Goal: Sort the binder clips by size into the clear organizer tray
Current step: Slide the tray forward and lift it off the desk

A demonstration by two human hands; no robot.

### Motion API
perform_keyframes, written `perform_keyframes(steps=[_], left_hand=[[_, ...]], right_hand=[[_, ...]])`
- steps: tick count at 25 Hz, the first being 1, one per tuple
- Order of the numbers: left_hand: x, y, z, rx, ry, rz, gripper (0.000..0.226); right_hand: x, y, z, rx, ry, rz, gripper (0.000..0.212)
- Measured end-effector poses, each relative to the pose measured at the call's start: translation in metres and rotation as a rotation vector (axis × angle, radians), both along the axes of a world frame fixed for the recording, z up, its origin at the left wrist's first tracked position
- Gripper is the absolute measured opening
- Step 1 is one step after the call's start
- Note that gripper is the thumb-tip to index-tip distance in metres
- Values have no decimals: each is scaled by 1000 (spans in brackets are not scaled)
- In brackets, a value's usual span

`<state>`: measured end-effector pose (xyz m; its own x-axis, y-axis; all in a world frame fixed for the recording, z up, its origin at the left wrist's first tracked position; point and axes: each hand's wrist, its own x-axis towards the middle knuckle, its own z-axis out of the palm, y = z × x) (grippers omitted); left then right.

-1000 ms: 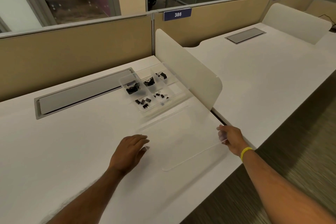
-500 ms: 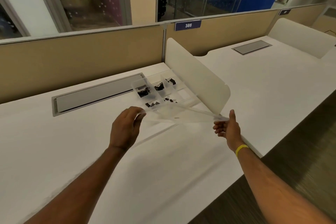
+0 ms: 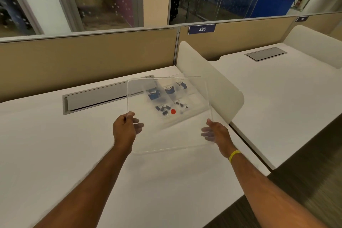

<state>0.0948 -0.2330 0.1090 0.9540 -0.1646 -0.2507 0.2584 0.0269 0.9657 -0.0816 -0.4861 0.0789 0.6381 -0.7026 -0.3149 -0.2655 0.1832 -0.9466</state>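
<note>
Table [image 3: 55, 144]: white and long, with a grey cable hatch [image 3: 96, 98] set into it and a white divider panel [image 3: 212, 89] standing on the right. No loose clips show on the bare part in view.
Clear lid [image 3: 166, 135]: lifted off the table and tilted with its face toward the camera, between the person and the tray. A small red dot [image 3: 173, 111] shows through or on it; I cannot tell which.
Organizer tray [image 3: 196, 98]: on the table beside the foot of the divider panel, uncovered, seen hazily through the lid.
Left hand [image 3: 124, 129]: pinches the lid's left edge, thumb in front and fingers behind.
Right hand [image 3: 215, 131]: grips the lid's right edge the same way, with a yellow wristband [image 3: 234, 155] on that arm. The 2 hands are well apart, the lid's width between them.
Binder clips: 5 groups in 5 compartments. At the back lie the biggest [image 3: 152, 94], a middle size [image 3: 169, 89] and a smaller set [image 3: 182, 84]; in front lie a scattered group [image 3: 162, 109] and the tiniest [image 3: 180, 104].
Done: the sorting looks finished, since every clip in view sits in a compartment. Whether each group is truly 1 size is too blurred to confirm.
Left: probably only lowering the lid squarely onto the tray and pressing it shut.
</note>
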Motion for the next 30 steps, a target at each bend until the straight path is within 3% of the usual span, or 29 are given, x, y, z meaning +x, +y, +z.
perform_keyframes(steps=[3, 8, 15, 18, 24, 30], left_hand=[[6, -1, -8, -90, 186, 82, 28], [10, 0, -25, -155, 258, 140, 22], [28, -30, -43, 38, 80, 8, 46], [41, -57, -44, 104, 0, -118, 56], [77, -122, -50, 232, -36, -185, 62], [90, -154, -67, 248, -24, -154, 53]], right_hand=[[10, 5, 1, 47, -32, 29, 19], [33, -2, -4, 49, -78, 12, 10], [73, -38, -12, -18, -36, -8, 17], [94, -69, -16, -194, 22, -18, 11], [135, -130, -16, -502, 124, -62, 31], [156, -159, -47, -445, 144, -79, 31]])
